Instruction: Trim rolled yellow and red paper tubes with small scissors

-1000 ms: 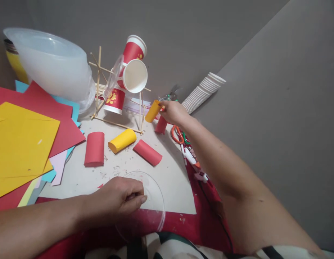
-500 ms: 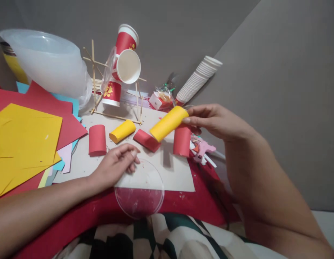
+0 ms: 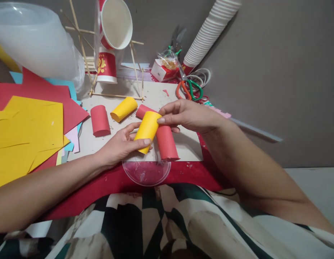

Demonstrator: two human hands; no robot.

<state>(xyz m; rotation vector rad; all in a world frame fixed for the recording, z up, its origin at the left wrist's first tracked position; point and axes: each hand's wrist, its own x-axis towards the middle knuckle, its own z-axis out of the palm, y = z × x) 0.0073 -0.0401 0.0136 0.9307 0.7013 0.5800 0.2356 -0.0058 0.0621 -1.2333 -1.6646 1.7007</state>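
A yellow paper tube [image 3: 148, 131] is tilted between my two hands. My left hand [image 3: 129, 142] is closed around its lower end, thumb across the front. At its upper end, my right hand [image 3: 177, 117] pinches the rim. A red paper tube [image 3: 167, 144] hangs just under my right hand, which also appears to grip its top; the fingers there are partly hidden. Another red tube [image 3: 144, 110] lies partly hidden behind the held yellow one. On the board rest a second yellow tube [image 3: 124, 109] and a red tube [image 3: 100, 121].
A clear plastic disc [image 3: 147, 176] lies at the board's [image 3: 191, 149] near edge. Yellow and red paper sheets [image 3: 45, 133] spread left. Behind are a stick frame [image 3: 117, 96] with a paper cup [image 3: 117, 25], scissors [image 3: 188, 86], a small box [image 3: 163, 70] and stacked cups [image 3: 210, 30].
My right hand has brought the yellow tube left and toward me, the red tube moving along with it. My left hand has closed on the yellow tube. The view has tilted down.
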